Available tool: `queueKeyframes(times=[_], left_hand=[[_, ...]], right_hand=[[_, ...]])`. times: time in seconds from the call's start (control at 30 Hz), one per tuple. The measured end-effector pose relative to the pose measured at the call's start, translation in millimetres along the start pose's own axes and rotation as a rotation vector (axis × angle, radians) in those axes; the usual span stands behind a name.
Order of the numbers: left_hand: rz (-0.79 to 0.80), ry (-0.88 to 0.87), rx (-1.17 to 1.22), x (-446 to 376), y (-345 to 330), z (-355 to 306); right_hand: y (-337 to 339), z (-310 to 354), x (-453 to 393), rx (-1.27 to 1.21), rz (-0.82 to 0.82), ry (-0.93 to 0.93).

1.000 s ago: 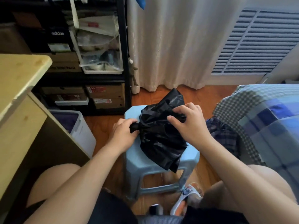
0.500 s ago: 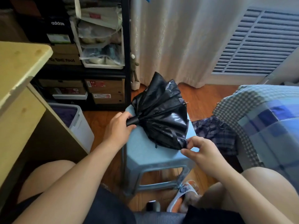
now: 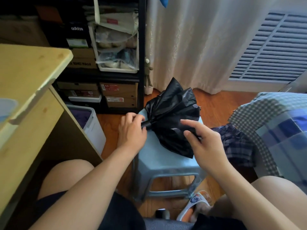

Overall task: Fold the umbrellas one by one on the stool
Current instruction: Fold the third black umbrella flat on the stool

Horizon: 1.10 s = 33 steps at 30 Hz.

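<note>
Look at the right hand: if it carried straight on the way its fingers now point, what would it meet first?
Probably the black umbrella lying on the blue stool. The right hand has its fingers pointing up and left over the loose canopy, though depth is unclear from this single view, so it may already be brushing the fabric.

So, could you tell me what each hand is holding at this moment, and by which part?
The left hand grips the black fabric umbrella by its handle end. The right hand has its fingers spread over the canopy; whether it pinches anything cannot be told.

Desk (image 3: 25, 83) left, bedding (image 3: 274, 123) right of stool (image 3: 166, 163); bare floor (image 3: 216, 105) beyond.
</note>
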<state>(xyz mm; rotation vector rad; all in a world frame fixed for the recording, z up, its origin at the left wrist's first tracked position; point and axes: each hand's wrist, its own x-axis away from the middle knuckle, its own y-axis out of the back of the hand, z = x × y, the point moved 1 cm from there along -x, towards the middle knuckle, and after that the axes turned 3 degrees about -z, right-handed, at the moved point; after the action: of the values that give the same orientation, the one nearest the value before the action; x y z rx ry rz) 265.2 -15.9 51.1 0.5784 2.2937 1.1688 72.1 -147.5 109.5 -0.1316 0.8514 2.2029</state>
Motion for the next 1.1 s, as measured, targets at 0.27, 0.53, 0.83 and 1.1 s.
queueKeyframes(times=[0.27,0.53,0.83,1.1], left_hand=[[0.205,0.202,0.710,22,8,-28],[0.081,0.207,0.790,6,0,-36],[0.064,0.206,0.941,3,-7,-46],[0.081,0.206,0.886,5,-10,-45]], right_hand=[[15,25,-38,-0.270,0.012,-0.236],[29,49,-100,-0.043,0.057,-0.148],[34,29,-102,-0.183,0.124,-0.261],[43,0,-69,-0.426,0.045,-0.511]])
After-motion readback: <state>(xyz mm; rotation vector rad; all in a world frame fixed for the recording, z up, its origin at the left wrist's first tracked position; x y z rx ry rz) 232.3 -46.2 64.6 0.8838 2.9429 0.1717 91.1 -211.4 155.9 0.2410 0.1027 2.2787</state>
